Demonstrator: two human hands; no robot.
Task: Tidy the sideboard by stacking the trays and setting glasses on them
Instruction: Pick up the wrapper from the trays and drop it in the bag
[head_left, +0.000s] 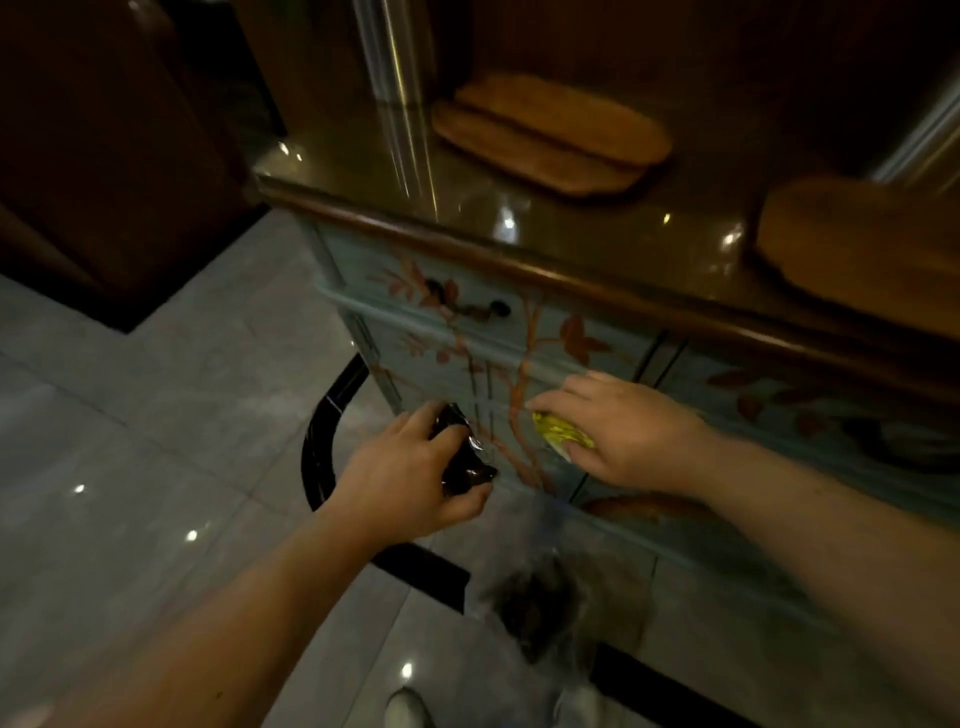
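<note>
Two oval wooden trays (550, 132) lie overlapped at the back of the glossy sideboard top (467, 208). A third wooden tray (862, 244) rests near the top's right front edge. No glasses are in view. Both hands hang below the top, in front of the painted blue cabinet front (467, 358). My left hand (410, 478) is closed around a dark shiny wrapper (465, 462). My right hand (618, 431) pinches a small yellow wrapper (561, 431).
The cabinet has a drawer with a dark metal handle (467, 306). Grey floor tiles (156, 415) with a black curved inlay (327, 431) lie to the left. Dark wooden furniture (104, 156) stands at far left. My feet (410, 709) show at the bottom.
</note>
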